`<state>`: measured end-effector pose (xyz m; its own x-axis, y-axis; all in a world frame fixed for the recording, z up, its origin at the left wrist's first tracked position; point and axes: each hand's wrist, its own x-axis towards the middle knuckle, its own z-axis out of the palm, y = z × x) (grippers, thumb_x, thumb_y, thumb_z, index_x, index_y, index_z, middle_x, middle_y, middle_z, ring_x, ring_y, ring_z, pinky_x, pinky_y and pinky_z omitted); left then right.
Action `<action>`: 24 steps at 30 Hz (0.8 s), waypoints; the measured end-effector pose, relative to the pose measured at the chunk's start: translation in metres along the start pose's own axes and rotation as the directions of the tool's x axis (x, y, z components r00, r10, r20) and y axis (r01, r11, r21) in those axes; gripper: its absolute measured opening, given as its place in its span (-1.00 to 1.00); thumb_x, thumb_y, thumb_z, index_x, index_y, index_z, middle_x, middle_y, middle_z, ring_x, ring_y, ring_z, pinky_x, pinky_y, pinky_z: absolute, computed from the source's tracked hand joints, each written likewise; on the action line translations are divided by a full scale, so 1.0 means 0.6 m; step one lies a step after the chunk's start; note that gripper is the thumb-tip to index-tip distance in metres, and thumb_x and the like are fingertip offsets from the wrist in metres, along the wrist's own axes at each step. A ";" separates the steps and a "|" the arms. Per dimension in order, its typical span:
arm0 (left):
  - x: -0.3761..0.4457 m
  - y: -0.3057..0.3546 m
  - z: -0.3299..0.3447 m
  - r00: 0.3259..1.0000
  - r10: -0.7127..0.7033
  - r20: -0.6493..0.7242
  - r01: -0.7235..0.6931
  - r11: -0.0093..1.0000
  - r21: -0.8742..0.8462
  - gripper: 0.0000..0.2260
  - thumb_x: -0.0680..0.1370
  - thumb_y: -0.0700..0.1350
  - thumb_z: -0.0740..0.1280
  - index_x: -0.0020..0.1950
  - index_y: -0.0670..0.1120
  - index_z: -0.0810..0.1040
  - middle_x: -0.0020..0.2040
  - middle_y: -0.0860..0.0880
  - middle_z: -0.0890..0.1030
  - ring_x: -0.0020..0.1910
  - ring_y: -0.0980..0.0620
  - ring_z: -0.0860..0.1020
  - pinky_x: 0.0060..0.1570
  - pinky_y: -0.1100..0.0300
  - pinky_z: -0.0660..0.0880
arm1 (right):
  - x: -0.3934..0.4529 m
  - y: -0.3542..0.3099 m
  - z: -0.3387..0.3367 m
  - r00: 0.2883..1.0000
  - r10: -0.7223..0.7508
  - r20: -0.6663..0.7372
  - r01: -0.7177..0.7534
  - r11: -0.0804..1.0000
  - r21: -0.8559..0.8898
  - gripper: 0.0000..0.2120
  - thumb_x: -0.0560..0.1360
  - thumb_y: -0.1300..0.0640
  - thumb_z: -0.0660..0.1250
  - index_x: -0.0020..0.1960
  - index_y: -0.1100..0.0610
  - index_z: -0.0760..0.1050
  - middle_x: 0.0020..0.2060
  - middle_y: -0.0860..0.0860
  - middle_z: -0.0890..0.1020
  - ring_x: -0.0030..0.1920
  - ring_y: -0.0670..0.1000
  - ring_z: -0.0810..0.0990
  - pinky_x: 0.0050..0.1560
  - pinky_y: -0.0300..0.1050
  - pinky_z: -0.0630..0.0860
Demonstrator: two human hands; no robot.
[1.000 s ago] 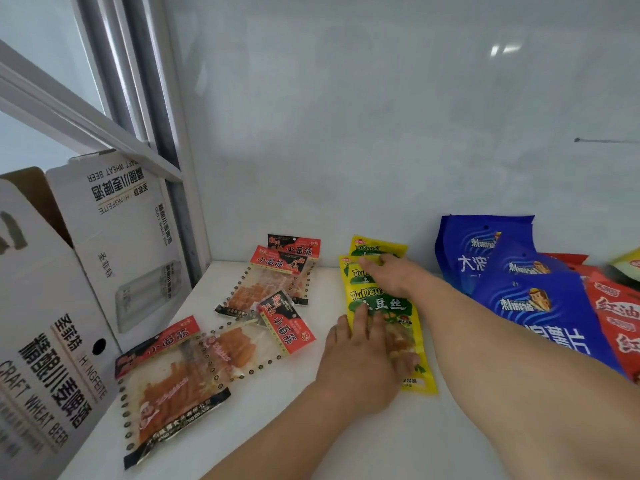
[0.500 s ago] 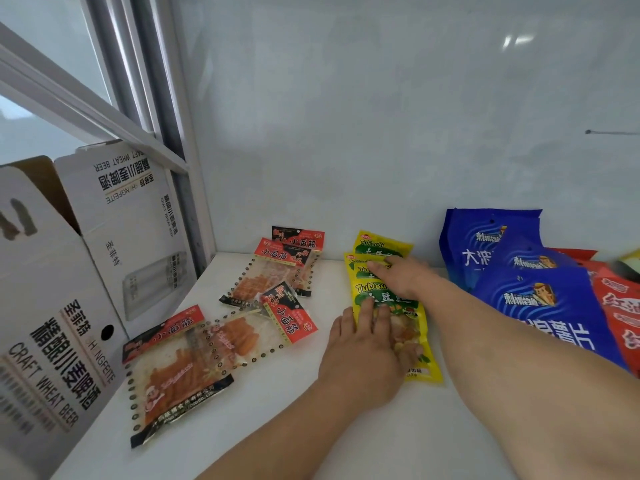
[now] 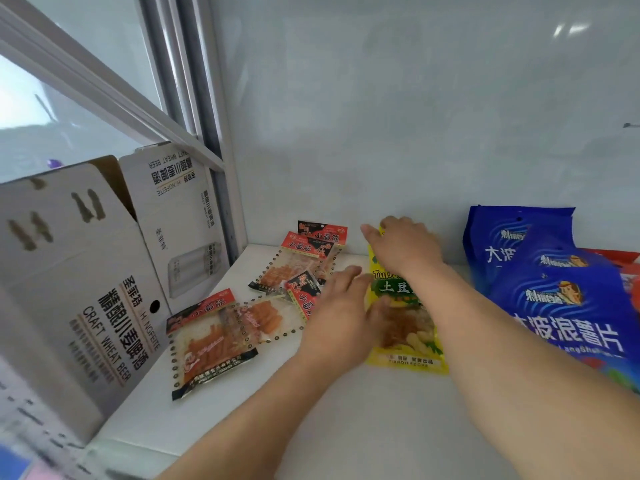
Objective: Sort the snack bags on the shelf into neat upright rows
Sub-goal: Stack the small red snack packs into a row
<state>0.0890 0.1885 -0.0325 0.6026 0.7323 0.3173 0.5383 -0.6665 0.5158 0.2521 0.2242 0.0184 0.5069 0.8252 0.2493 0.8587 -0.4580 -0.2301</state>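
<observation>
Fingers of the right hand lie spread over the upper end of the yellow snack bag, palm down near the shelf's back wall; whether the grip closes on the bag's top edge cannot be told, since the hand hides it. The left hand rests flat with fingers apart, its thumb side on the left edge of the same yellow bag about midway along, its fingertips reaching towards a red-and-clear packet just beside it. The yellow bag lies flat on the white shelf, lengthwise from front to back, with its clear window and printed bottom edge showing below the left hand. Left of the hands, four red-and-clear packets lie loosely: two overlapping at the back near the wall, the one by the left fingertips, and a larger one at the front lying aslant. Right of the right forearm, blue chip bags lean in an overlapping stack, with red bags partly showing behind them at the frame's edge. At the far left, beside the shelf's metal frame post, stands an open white cardboard beer carton with black lettering, its flaps raised.
</observation>
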 end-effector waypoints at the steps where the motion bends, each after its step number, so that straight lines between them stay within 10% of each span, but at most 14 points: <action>1: -0.002 -0.015 -0.020 0.995 -0.039 -0.094 0.038 0.999 -0.017 -0.56 0.67 0.10 0.19 0.51 -0.05 0.40 0.55 0.00 0.31 0.56 -0.03 0.19 0.53 0.07 0.13 | -0.008 -0.014 0.000 0.999 -0.046 0.023 0.045 0.998 0.039 -0.39 0.62 -0.28 -0.04 0.42 0.12 0.37 0.34 0.16 0.47 0.32 0.21 0.43 0.23 0.08 0.40; 8: -0.042 -0.156 -0.145 0.807 -0.534 -0.251 0.583 0.789 0.196 -0.44 0.64 0.19 0.13 0.56 -0.09 0.28 0.53 -0.16 0.33 0.50 -0.20 0.26 0.43 -0.11 0.27 | -0.088 -0.100 0.040 0.962 -0.196 0.189 0.159 0.968 0.194 -0.46 0.62 -0.25 -0.03 0.30 0.11 0.45 0.24 0.14 0.57 0.22 0.19 0.55 0.08 0.05 0.47; 17: -0.087 -0.277 -0.126 0.814 -0.581 -0.011 0.579 0.810 0.098 -0.41 0.42 0.33 0.06 0.25 0.03 0.57 0.21 -0.11 0.62 0.17 -0.16 0.56 0.18 -0.08 0.54 | -0.155 -0.130 0.087 0.982 -0.011 0.186 -0.054 0.939 0.340 -0.35 0.57 -0.31 0.09 0.51 0.06 0.23 0.31 0.15 0.52 0.28 0.20 0.52 0.17 0.03 0.48; 24: -0.117 -0.229 -0.155 0.760 -0.648 -0.056 0.649 0.752 0.112 0.04 0.43 0.47 0.26 0.63 -0.14 -0.06 0.63 -0.20 0.05 0.57 -0.25 0.14 0.49 -0.15 0.21 | -0.172 -0.125 0.106 0.963 0.233 0.137 -0.243 0.524 0.816 -0.34 0.55 0.00 0.38 0.54 0.12 0.19 0.06 -0.01 0.63 0.13 0.08 0.61 0.15 -0.04 0.49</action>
<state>-0.0819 0.2418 -0.0516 0.0762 0.9959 -0.0482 0.8624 -0.0416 0.5045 0.1303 0.1943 -0.0501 0.6779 0.7329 0.0570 0.2643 -0.1706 -0.9492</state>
